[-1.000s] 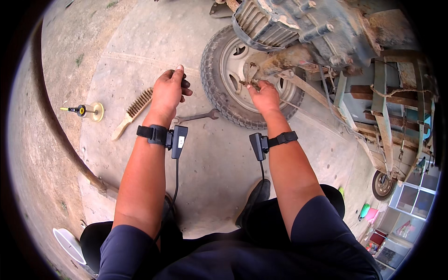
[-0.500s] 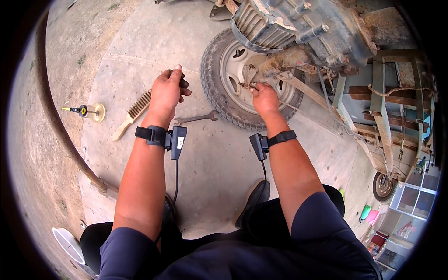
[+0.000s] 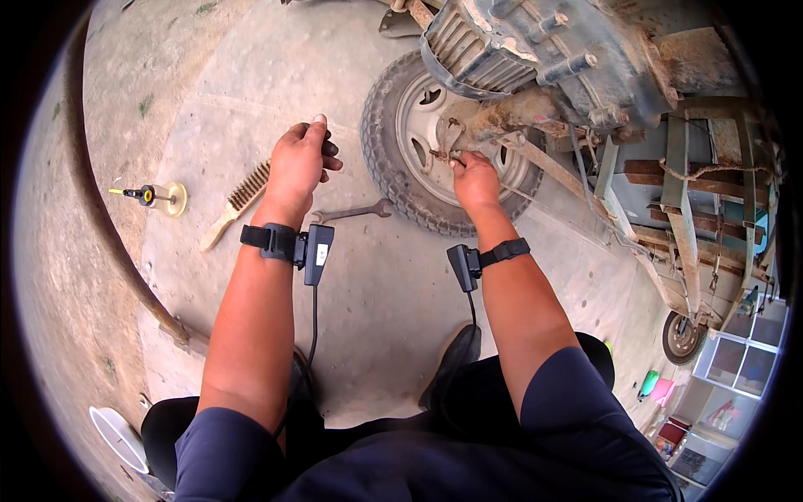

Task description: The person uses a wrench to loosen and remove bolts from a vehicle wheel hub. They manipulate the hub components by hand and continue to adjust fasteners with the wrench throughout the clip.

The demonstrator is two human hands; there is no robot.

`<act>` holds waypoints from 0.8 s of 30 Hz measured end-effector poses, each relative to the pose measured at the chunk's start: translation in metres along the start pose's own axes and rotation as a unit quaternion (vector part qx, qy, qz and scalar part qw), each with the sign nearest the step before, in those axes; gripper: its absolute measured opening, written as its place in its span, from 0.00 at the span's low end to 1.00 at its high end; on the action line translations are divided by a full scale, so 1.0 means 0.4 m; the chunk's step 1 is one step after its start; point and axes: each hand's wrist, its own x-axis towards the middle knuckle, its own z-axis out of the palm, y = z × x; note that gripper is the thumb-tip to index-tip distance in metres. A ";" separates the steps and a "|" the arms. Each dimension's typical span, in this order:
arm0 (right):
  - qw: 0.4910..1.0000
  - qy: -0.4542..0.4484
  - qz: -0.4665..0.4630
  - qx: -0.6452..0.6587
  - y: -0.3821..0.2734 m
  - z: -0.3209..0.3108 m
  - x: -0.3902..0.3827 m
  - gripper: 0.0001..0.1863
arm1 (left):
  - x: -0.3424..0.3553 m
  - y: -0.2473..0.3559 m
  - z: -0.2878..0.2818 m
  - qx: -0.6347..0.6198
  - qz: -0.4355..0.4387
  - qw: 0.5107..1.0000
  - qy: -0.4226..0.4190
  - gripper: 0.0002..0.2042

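My right hand (image 3: 475, 177) is at the hub of a dusty wheel (image 3: 387, 159) with a black tyre. Its thumb and forefinger are pinched together beside a small rusty fitting (image 3: 439, 154), below a metal lever (image 3: 452, 132). What lies between the fingertips is hidden. My left hand (image 3: 299, 164) hovers left of the tyre, thumb raised and fingers loosely bent and apart, the fingertips dark with grime. I see nothing held in it. Beneath it lies a wire brush (image 3: 238, 201) with a wooden handle. An open-ended wrench (image 3: 351, 212) rests between brush and tyre.
A dirt-covered engine or gear housing (image 3: 569, 63) overhangs the wheel. A rusty metal frame (image 3: 682, 209) stands at the right. On the left are a yellowish round container (image 3: 174, 199) with a black-and-yellow tool and a long curved pole (image 3: 100, 222). A white basin (image 3: 119, 439) sits lower left.
The view has shifted very slightly. Both hands keep nearly the same places, the right one still pinching at the hub fitting.
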 end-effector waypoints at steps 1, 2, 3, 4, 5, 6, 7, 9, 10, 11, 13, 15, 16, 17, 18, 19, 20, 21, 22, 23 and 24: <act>1.000 0.001 0.000 -0.002 0.000 -0.001 -0.002 0.11 | 0.002 -0.001 0.000 -0.002 0.004 1.000 0.000 0.20; 1.000 0.002 -0.001 -0.004 -0.001 -0.001 -0.004 0.11 | 0.000 -0.006 -0.001 0.002 -0.004 1.000 -0.001 0.20; 1.000 -0.011 0.002 -0.005 -0.004 -0.005 -0.001 0.11 | 0.000 -0.009 -0.002 0.004 -0.010 1.000 -0.002 0.20; 1.000 -0.023 0.005 -0.006 -0.009 -0.010 0.002 0.11 | 0.000 -0.012 -0.003 0.007 -0.016 1.000 -0.003 0.20; 0.999 -0.035 0.009 -0.008 -0.014 -0.014 0.004 0.12 | 0.001 -0.014 -0.004 0.007 -0.017 1.000 -0.006 0.20; 0.999 -0.039 0.014 -0.004 -0.023 -0.018 0.004 0.12 | -0.001 -0.016 -0.006 0.008 -0.019 1.000 -0.007 0.20; 0.999 -0.042 0.020 0.001 -0.033 -0.022 -0.001 0.13 | -0.004 -0.017 -0.009 0.010 -0.020 1.000 -0.009 0.20; 0.998 -0.053 0.024 -0.005 -0.052 -0.028 -0.014 0.15 | -0.017 -0.010 -0.011 0.012 -0.015 1.000 -0.004 0.20; 0.998 -0.055 0.019 -0.019 -0.053 -0.032 -0.012 0.16 | -0.016 0.002 0.001 0.005 -0.005 1.000 -0.004 0.20; 0.998 -0.056 0.014 -0.032 -0.057 -0.031 -0.016 0.17 | -0.022 0.002 0.001 0.006 -0.005 1.000 -0.004 0.19; 0.995 -0.090 0.022 -0.046 -0.070 -0.047 -0.007 0.21 | -0.016 -0.001 0.014 -0.009 0.001 1.000 0.007 0.18; 0.994 -0.083 0.015 -0.071 -0.072 -0.077 -0.004 0.23 | -0.012 0.002 0.030 -0.038 0.007 0.999 0.000 0.17; 0.992 -0.085 0.024 -0.086 -0.050 -0.123 -0.008 0.24 | -0.010 0.012 0.069 -0.056 0.013 0.998 -0.018 0.16; 0.992 -0.080 0.026 -0.089 -0.013 -0.147 -0.020 0.25 | -0.014 0.019 0.104 -0.062 0.012 0.998 -0.031 0.16; 0.993 -0.094 0.022 -0.072 -0.021 -0.181 -0.019 0.24 | -0.017 0.034 0.109 -0.074 0.025 0.996 -0.033 0.15; 0.992 -0.102 0.003 -0.070 -0.048 -0.203 -0.018 0.24 | -0.020 0.051 0.096 -0.082 0.039 0.995 -0.029 0.15; 0.991 -0.110 -0.014 -0.071 -0.072 -0.230 -0.013 0.24 | -0.022 0.071 0.088 -0.092 0.051 0.994 -0.026 0.14; 0.989 -0.126 -0.028 -0.079 -0.089 -0.266 -0.006 0.24 | -0.028 0.096 0.084 -0.102 0.055 0.993 -0.029 0.13; 0.985 -0.146 -0.037 -0.079 -0.099 -0.284 -0.010 0.24 | -0.026 0.099 0.086 -0.107 0.061 0.992 -0.028 0.12; 0.982 -0.166 -0.045 -0.081 -0.109 -0.311 -0.010 0.24 | -0.022 0.103 0.092 -0.114 0.067 0.991 -0.026 0.12; 0.977 -0.183 -0.065 -0.089 -0.121 -0.337 -0.016 0.23 | -0.022 0.101 0.094 -0.121 0.070 0.990 -0.027 0.11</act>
